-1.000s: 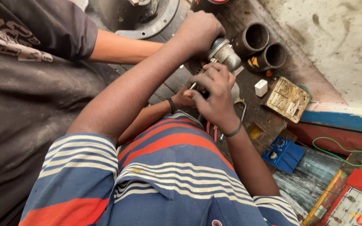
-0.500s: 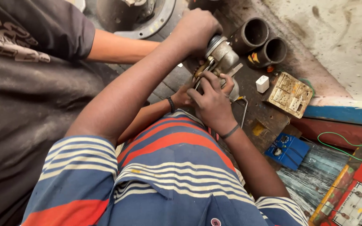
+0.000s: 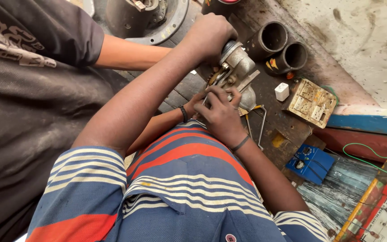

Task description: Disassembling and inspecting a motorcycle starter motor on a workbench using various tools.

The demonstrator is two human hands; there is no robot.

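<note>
Right now the right hand pinches a thin tool in its fingertips, the tip pointing up into the metal part. This part lies just beyond the fingers, its long axis slanting away from the person. The left hand is clenched over its far end. Two black pipes stand just right of the part.

Dull grey cast-metal part, probably aluminium, rough-surfaced; workbench of worn, stained wood; switch plate of grimy matt plastic.
</note>
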